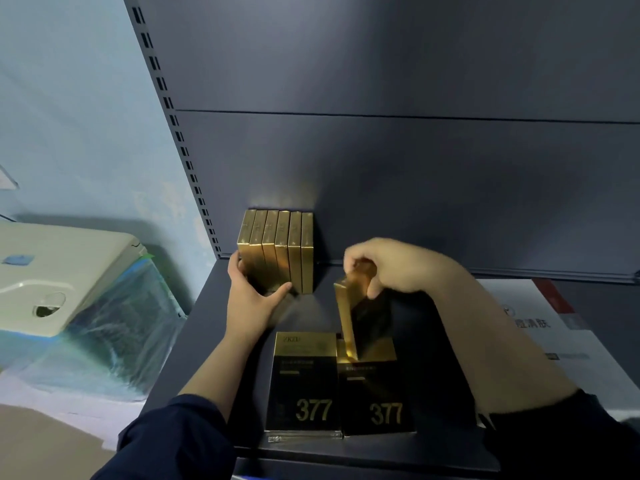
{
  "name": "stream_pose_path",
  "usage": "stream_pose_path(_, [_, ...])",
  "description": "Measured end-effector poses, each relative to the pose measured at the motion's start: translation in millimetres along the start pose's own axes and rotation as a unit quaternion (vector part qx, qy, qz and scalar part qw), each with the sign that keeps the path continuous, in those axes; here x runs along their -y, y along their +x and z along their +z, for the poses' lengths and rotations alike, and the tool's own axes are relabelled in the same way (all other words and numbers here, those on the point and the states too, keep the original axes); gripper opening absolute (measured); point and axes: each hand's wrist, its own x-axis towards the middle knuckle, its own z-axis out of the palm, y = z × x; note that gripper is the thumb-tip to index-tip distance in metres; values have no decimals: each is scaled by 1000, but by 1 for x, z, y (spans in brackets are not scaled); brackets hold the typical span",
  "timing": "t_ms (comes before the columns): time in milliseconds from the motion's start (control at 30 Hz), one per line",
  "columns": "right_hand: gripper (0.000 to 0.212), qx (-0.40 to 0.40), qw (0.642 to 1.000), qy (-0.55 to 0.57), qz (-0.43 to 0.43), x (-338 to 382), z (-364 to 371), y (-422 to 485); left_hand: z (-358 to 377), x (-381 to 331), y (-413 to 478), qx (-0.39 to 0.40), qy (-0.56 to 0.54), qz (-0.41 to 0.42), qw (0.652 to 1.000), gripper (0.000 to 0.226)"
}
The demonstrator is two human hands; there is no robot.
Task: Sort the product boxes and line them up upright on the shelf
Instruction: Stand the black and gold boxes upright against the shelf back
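Step in hand: adding box to row. Your left hand [251,296], fingers spread, braces upright row [277,251] at shelf [214,323] back. Your right hand [388,268] pinches tilted gold box [346,320] above two flat boxes [339,386]. Next, I judge: stand it flush against row's right end.

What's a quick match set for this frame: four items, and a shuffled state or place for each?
Items:
1. row of gold boxes
2. tilted gold box
3. two 377 boxes
4. white box

States:
A. flat, near shelf's front edge
B. upright against back panel, braced by left hand
C. far right, lying flat
D. in right hand grip, lower end resting on a flat box

Pairs: 1-B, 2-D, 3-A, 4-C
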Motion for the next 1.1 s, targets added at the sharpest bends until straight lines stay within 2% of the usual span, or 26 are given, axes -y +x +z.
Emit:
stream_pose_path(67, [40, -73, 997, -27, -22, 6, -4, 13, -1, 1, 0, 3, 0, -1, 1000, 105])
stream_pose_path(167, [33, -191, 980, 40, 36, 7, 12, 38, -1, 2, 1, 2, 3, -5, 1000, 105])
stream_pose_path(267, [63, -275, 960, 48, 12, 0, 39, 54, 0, 3, 3, -7, 10, -9, 1000, 105])
stream_pose_path(300, [77, -276, 956, 103, 14, -5, 46, 56, -1, 4, 3, -8, 11, -9, 1000, 105])
stream_pose_path(367, [101, -190, 959, 206, 45, -15, 59, 58, -1, 4, 3, -8, 12, -4, 1000, 105])
stream_pose_path(433, [112, -72, 979, 179, 65, -22, 69, 61, -1, 3, 4, -9, 18, 2, 1000, 105])
stream_pose_path(467, [112, -55, 983, 163, 70, -23, 72, 63, 0, 2, 4, -10, 24, 5, 1000, 104])
stream_pose_path(600, [84, -155, 962, 216, 70, -14, 77, 80, 0, -4, 2, -15, 32, 13, 999, 96])
stream_pose_path(700, [75, -167, 950, 250, 78, -6, 74, 88, -1, -4, 1, -14, 30, 10, 999, 92])
stream_pose_path(933, [95, -134, 966, 207, 81, -19, 68, 65, -3, -9, -1, -4, 23, 7, 1000, 82])
stream_pose_path(1100, [79, -44, 986, 137, 88, -16, 64, 26, -4, -10, -3, 4, 8, -6, 1000, 88])
